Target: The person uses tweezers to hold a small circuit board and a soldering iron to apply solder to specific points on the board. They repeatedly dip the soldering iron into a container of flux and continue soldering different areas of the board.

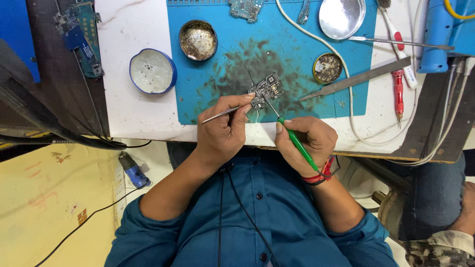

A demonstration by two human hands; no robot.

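I am counting three circuit boards: one small board (265,89) under my tools, one (246,8) at the top edge of the blue mat (208,89), one (81,34) off to the side. I am seeing three round tins: a blue-rimmed one (152,71), a rusty one (198,40), a small brass one (327,67). One shiny dish (341,17) is sitting there. I am holding one pair of tweezers (222,114) and one green screwdriver (297,143). One metal file (356,79) and one red screwdriver (399,94) are lying on the bench (133,109).

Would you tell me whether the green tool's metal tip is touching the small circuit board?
Touching: the head view shows the green tool in the right hand with its tip ending on the circuit board.
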